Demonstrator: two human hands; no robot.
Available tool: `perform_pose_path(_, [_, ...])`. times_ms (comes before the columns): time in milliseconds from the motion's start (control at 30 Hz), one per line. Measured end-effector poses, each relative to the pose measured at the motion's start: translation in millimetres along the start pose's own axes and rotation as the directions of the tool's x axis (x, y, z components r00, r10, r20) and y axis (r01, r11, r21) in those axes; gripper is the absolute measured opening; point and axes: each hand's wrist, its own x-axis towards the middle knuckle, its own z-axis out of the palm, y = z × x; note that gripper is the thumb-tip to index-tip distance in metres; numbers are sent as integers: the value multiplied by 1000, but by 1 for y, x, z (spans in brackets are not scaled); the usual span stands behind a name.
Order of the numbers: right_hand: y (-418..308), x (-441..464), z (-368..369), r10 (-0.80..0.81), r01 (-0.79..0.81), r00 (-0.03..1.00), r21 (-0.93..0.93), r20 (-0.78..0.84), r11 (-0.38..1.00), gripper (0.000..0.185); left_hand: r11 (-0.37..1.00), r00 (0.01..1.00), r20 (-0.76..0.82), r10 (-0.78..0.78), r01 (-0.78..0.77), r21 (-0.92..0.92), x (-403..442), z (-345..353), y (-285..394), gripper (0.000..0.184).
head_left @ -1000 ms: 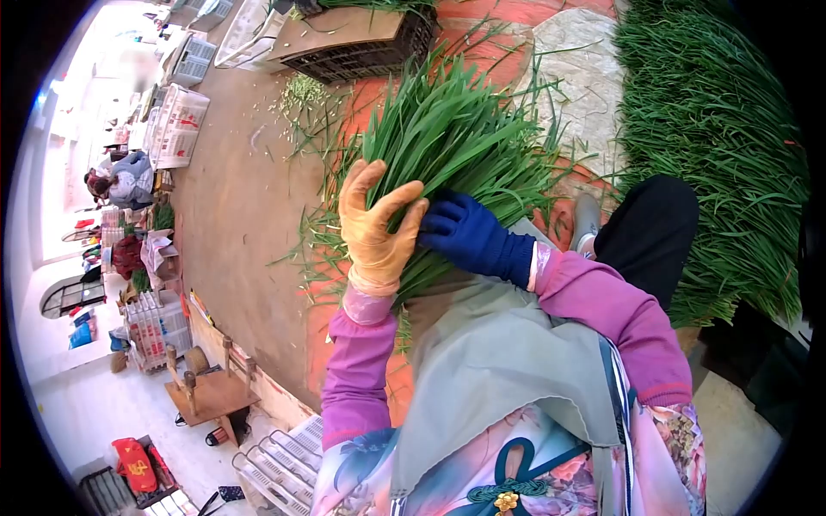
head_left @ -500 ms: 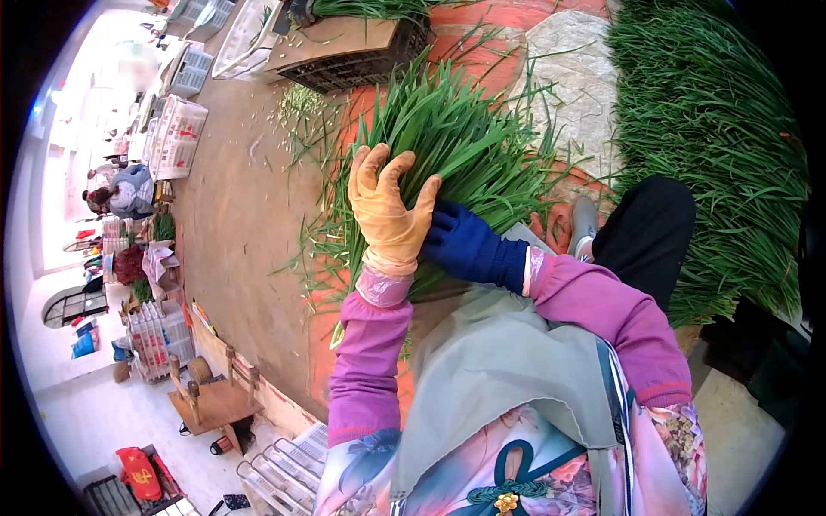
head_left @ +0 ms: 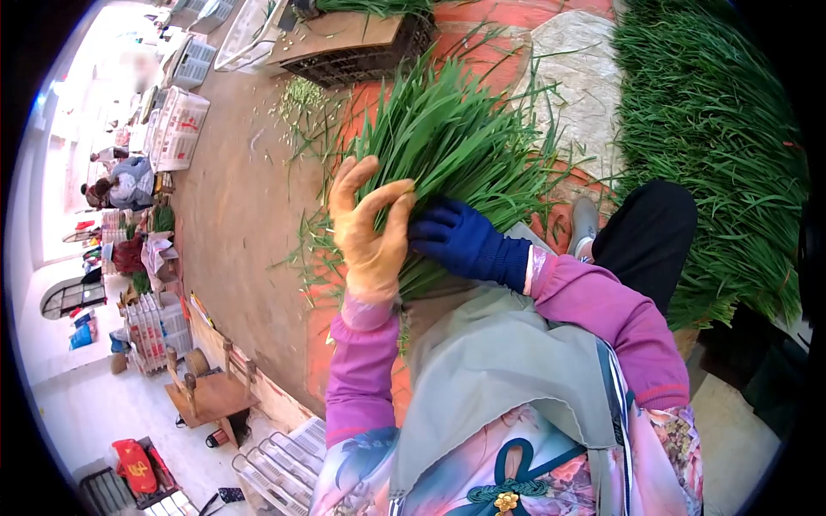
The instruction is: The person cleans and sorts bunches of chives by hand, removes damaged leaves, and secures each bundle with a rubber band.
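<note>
A large loose bunch of garlic chives [head_left: 465, 129], with long flat green leaves, lies in front of my lap, tips fanned away from me. My left hand [head_left: 370, 241], in a yellow-orange glove, is over the bunch's left side. Its thumb and index fingertip meet in a pinch while other fingers point upward; anything between the tips is too small to make out. Wearing a dark blue glove, my right hand [head_left: 469, 243] has its fingers curled onto the near part of the bunch. The leaves partly hide those fingertips.
A thick bed of green leaves [head_left: 705, 146] lies along the right. Ahead, a board [head_left: 344, 39] rests on a dark crate [head_left: 370, 62]. Orange sheeting [head_left: 482, 64] and a white sack [head_left: 572, 95] cover the ground. White crates [head_left: 179, 129], a wooden stool [head_left: 211, 397] and people are at left.
My left hand has moved slightly left and toward me, and its spread thumb and index finger have come together. My right hand stays on the bunch, shifted slightly left.
</note>
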Motion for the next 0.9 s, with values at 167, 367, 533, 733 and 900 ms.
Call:
perform_pose_path(167, [0,1,-6,45,-46,999,37,27,998,20,850,929,-119,-350,262,-457,-37,-59,1,9])
perform_pose_path(367, [4,1,-13,29,-27,999,77,-26,997,23,231,794,-41,-606,127,-965,-93,-131,-55,14])
perform_pose_path(533, [2,-2,-12,87,-91,993,53,76,994,27,606,616,-40,-787,759,-240,-79,-122,-40,16])
perform_pose_path(733, [1,1,-16,72,-76,994,48,87,996,29,823,848,389,-360,92,560,-60,-122,-37,21])
perform_pose_path(900, [1,-2,-13,84,-88,992,39,91,995,29,825,718,533,-448,102,556,-51,-121,-50,35])
